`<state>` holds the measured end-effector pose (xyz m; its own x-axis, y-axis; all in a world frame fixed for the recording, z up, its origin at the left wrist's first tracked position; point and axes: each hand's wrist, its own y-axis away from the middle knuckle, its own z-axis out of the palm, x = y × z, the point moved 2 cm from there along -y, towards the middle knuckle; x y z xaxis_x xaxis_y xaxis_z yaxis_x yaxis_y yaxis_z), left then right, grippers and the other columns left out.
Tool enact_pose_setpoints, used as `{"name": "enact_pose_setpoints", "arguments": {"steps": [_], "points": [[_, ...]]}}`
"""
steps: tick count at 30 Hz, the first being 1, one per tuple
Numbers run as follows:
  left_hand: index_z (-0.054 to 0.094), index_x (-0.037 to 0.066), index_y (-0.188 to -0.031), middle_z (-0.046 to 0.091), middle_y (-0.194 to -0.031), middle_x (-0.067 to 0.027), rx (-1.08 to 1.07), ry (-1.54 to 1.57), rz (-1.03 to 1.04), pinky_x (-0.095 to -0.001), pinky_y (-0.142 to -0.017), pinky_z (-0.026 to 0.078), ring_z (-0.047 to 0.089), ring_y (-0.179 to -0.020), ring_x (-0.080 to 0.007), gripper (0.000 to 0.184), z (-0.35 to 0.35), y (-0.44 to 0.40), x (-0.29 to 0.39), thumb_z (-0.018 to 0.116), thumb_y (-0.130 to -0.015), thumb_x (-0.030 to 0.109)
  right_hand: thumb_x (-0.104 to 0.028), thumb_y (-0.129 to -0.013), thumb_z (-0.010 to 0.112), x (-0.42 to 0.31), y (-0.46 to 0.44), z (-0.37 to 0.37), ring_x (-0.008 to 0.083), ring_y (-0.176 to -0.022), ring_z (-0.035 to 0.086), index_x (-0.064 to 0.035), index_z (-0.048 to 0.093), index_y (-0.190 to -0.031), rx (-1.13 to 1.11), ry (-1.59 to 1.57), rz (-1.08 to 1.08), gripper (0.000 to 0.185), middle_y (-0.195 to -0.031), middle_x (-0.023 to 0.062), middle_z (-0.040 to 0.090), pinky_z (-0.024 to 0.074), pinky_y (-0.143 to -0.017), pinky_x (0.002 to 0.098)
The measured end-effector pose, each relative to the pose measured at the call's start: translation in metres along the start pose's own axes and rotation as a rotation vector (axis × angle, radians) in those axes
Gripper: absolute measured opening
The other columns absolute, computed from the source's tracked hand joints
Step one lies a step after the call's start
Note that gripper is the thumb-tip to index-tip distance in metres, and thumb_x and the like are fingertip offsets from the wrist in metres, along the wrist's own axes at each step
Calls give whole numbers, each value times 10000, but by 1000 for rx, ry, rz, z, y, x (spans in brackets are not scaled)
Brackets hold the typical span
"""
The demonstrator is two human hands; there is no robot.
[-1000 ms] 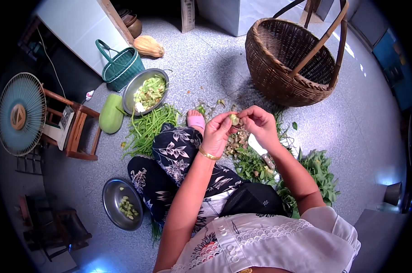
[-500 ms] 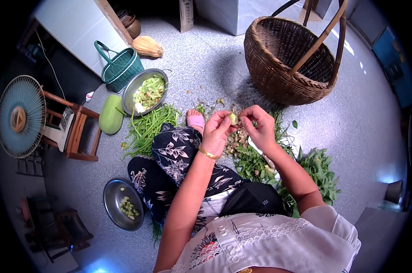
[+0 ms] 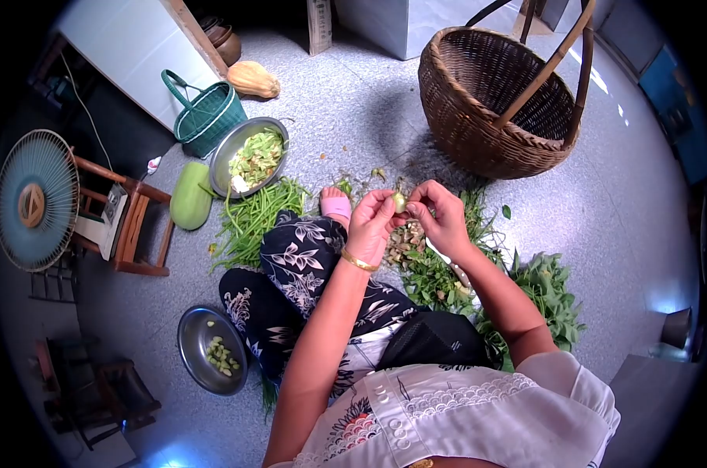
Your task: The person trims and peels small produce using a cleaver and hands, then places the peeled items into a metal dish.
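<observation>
Between my two hands is a small round pale-green vegetable (image 3: 400, 203). My left hand (image 3: 370, 222) pinches it from the left, a gold bangle at the wrist. The fingertips of my right hand (image 3: 442, 214) are closed against its right side. Below the hands, a heap of brown peelings (image 3: 404, 243) lies on the floor. A white-bladed knife (image 3: 456, 271) rests on green leaves (image 3: 431, 282), partly hidden by my right hand and forearm.
A large wicker basket (image 3: 466, 129) stands ahead to the right. Leftward are a metal bowl of cut vegetables (image 3: 221, 160), green stems (image 3: 248, 230), a pale gourd (image 3: 189, 196), a green basket (image 3: 210, 121) and a fan (image 3: 37, 199). Another metal bowl (image 3: 193, 363) sits lower left.
My right hand has moved slightly left and its fingertips are now closer to the round vegetable. The vegetable looks turned a little between the fingers. The left hand has hardly moved.
</observation>
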<state>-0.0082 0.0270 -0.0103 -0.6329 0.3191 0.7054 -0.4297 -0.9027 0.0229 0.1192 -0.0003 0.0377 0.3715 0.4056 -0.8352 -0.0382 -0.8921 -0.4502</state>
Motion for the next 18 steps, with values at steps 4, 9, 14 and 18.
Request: {"name": "enact_pose_setpoints", "arguments": {"steps": [4, 9, 14, 18], "points": [[481, 47, -954, 551, -867, -70, 10, 81, -18, -206, -613, 458, 545, -710, -127, 164, -2, -1, 1, 496, -822, 144, 14, -710, 561, 11, 2, -3, 116, -577, 483, -1, 481, -719, 22, -139, 51, 83, -657, 60, 490, 399, -529, 225], [485, 42, -960, 550, -891, -88, 53, 110, -22, -206, -628, 457, 547, -724, -140, 173, 1, -1, 3, 497, -821, 144, -18, -740, 548, 11, 3, -7, 93, -594, 485, 6, 494, -748, 63, -138, 173, 60, -695, 59, 512, 395, -528, 217], [498, 32, -1009, 550, -897, -59, 20, 150, -50, -213, -673, 443, 537, -771, -132, 220, -1, 0, 2, 511, -810, 126, -48, -739, 560, 13, 4, 0, 95, -591, 496, -6, 535, -812, 10, -107, 170, 88, -704, 57, 527, 395, -518, 216], [501, 25, -1018, 547, -894, -38, 3, 28, 5, -212, -714, 422, 520, -806, -115, 243, 2, 0, 0, 538, -791, 102, -63, -718, 588, 5, 1, -2, 102, -578, 501, -3, 554, -800, 25, -15, 100, 107, -693, 59, 538, 399, -507, 224]]}}
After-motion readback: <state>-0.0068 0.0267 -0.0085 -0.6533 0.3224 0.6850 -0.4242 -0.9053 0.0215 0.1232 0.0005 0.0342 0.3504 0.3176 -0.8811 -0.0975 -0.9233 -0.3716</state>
